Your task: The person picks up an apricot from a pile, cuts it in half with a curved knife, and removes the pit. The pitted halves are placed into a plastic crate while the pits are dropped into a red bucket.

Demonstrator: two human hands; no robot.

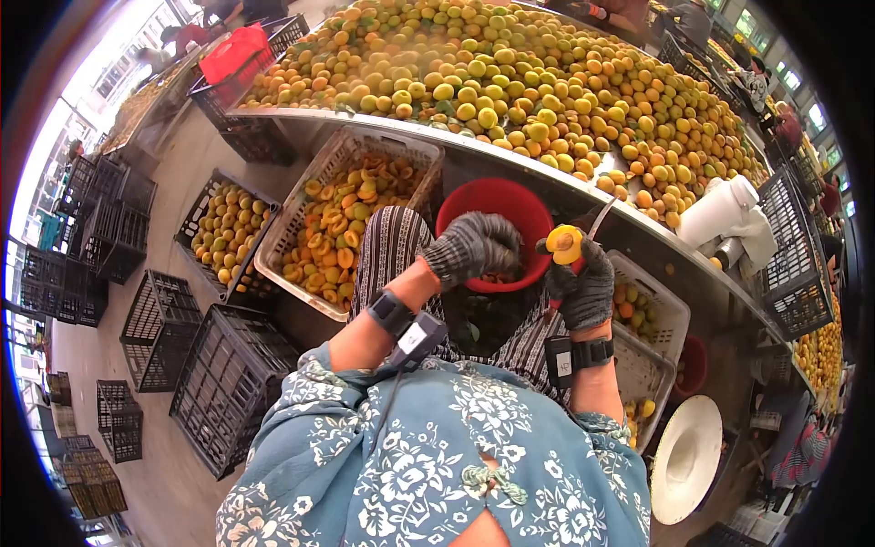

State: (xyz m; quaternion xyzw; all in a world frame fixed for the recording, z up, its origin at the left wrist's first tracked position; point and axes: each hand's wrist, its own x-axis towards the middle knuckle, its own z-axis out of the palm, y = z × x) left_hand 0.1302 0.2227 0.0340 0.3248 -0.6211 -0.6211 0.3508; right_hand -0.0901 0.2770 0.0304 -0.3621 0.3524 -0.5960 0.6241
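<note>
My left hand (474, 248), in a dark grey knitted glove, is over the red bucket (483, 197). Its fingers are curled together, and whatever they may hold is hidden. Small brown pieces, apparently pits, lie at the bottom of the bucket. To the right of the bucket, my right hand (585, 284), gloved too, grips a halved apricot (564, 244) with its cut face and hollow turned up. The same hand also keeps hold of a knife (601, 219), its thin blade pointing up past the fingers and its red handle partly covered.
Whole apricots (547, 87) cover the metal-edged table (365, 118) ahead. Left of my knees stand a white crate (273, 246) of apricot halves and a black crate (260, 202) of whole apricots. Another white crate (670, 310) and a pale hat (685, 460) are at right.
</note>
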